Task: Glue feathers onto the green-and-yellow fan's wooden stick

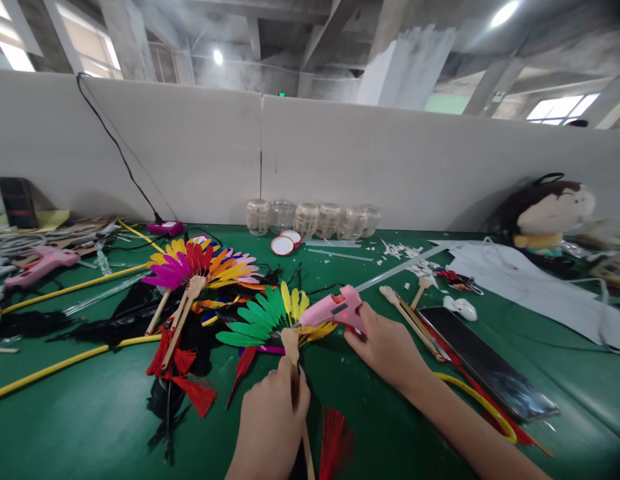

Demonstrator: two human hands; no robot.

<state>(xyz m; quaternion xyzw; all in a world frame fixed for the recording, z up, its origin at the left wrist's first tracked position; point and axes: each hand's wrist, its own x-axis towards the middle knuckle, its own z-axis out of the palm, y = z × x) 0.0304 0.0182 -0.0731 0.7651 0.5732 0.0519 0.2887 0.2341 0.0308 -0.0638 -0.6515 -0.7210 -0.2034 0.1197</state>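
My left hand (273,417) is closed around the wooden handle of a feather fan (263,319) with green and yellow feathers, held low over the green table (90,413). A red tassel (335,440) hangs from the handle's lower end. My right hand (387,347) grips a pink glue gun (335,309), whose nozzle points left at the fan's yellow feathers near the hub. Further left lie finished fans (203,267) with pink, red, orange and yellow feathers and red tassels.
Several clear jars (313,219) and red-rimmed lids (285,243) stand by the white partition. A second pink glue gun (40,265), yellow rods and black feathers lie at left. Wooden handles, a dark phone (483,363), white cloth and a plush doll (547,213) are at right.
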